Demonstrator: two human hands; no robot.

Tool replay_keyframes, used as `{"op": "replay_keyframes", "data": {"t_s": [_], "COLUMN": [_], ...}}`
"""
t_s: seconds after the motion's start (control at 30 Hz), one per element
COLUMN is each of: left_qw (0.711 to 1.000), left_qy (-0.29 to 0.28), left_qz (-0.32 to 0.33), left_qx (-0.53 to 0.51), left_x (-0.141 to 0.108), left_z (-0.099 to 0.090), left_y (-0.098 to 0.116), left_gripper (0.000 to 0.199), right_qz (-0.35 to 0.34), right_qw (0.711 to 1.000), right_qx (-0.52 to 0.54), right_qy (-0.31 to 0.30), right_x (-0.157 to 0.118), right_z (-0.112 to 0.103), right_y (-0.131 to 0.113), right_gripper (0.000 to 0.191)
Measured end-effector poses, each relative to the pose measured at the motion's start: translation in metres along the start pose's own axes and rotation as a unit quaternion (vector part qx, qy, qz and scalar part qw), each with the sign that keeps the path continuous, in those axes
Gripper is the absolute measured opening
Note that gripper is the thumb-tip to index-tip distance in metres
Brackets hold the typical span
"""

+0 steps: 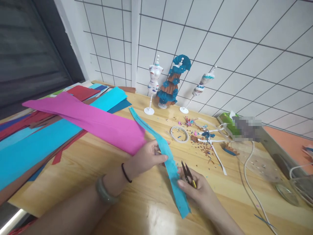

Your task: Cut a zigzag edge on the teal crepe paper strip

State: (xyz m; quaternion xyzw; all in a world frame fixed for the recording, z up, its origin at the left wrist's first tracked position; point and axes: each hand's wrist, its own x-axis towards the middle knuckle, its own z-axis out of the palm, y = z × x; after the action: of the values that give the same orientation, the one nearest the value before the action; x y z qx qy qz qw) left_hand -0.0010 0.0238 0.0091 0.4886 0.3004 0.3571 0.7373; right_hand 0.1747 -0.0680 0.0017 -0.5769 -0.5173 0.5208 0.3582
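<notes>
A white ring-shaped roll (180, 141) lies flat on the wooden surface (94, 163). Nearer the person than the roll, a long turquoise strip (170, 156) runs between the two hands, its far end reaching out to the roll's left and its near end hanging toward the person. The left hand (146, 155), to the near left of the roll, grips the strip with the thumb on top and the fingers curled in. The right hand (199, 186), on the roll's near side, is closed around small scissors (188, 174) with dark blades and some yellow at the handle; its thumb also presses on the strip's right edge. The blades stand slightly apart, tips pointing up toward the roll.

Well to the left of the roll, a pink sheet (102, 122) lies across a bright blue sheet (53, 138) and other coloured pieces. Beyond the roll stand three small mannequins: a white one (154, 78) at the left, one in a teal and brown ruffled dress (171, 86) in the middle, and a tilted one with a turquoise band (201, 85) at the right. Just right of the roll are scattered scraps (206, 150) and white strips (218, 159); farther right, a pale cable (246, 173) curves toward the person.
</notes>
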Motion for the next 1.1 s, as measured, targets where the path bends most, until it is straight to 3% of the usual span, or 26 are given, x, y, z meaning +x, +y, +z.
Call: {"op": "replay_keyframes", "data": {"t_s": [0.1,0.23,0.33,0.47,0.53,0.6,0.8,0.93,1.1], "left_qw": [1.000,0.999,0.996,0.997,0.997,0.995,0.983,0.982,0.982], "left_qy": [-0.011,-0.008,-0.014,-0.020,-0.042,-0.076,-0.160,-0.157,-0.146], "left_qz": [0.008,-0.041,-0.067,-0.069,-0.062,-0.063,-0.091,-0.096,-0.105], "left_qx": [0.016,-0.030,-0.057,-0.026,-0.018,-0.013,0.017,0.050,0.066], "left_x": [0.003,0.005,0.005,0.003,0.001,-0.001,-0.007,-0.009,-0.011], "left_z": [-0.004,-0.012,-0.016,-0.015,-0.012,-0.009,0.000,0.000,0.001], "left_y": [-0.003,-0.002,0.001,0.004,0.002,0.000,-0.009,-0.011,-0.012], "left_gripper": [0.018,0.027,0.030,0.030,0.034,0.040,0.064,0.071,0.062], "right_qz": [0.012,0.026,-0.004,0.026,0.060,0.051,0.035,0.032,0.018], "right_qw": [0.998,0.995,0.993,0.997,0.994,0.992,0.994,0.992,0.984], "right_qx": [-0.060,-0.096,-0.122,-0.057,-0.006,0.034,0.098,0.124,0.174], "right_qy": [-0.009,-0.003,0.000,0.043,0.086,0.106,0.016,-0.002,-0.032], "right_x": [-0.001,-0.002,-0.001,0.004,0.011,0.021,0.058,0.073,0.085], "right_z": [0.007,0.017,0.019,0.012,0.006,0.002,0.006,0.008,0.002], "right_y": [-0.002,-0.007,-0.012,-0.018,-0.022,-0.028,-0.043,-0.051,-0.064], "right_gripper": [0.026,0.027,0.027,0.030,0.033,0.035,0.038,0.038,0.033]}}
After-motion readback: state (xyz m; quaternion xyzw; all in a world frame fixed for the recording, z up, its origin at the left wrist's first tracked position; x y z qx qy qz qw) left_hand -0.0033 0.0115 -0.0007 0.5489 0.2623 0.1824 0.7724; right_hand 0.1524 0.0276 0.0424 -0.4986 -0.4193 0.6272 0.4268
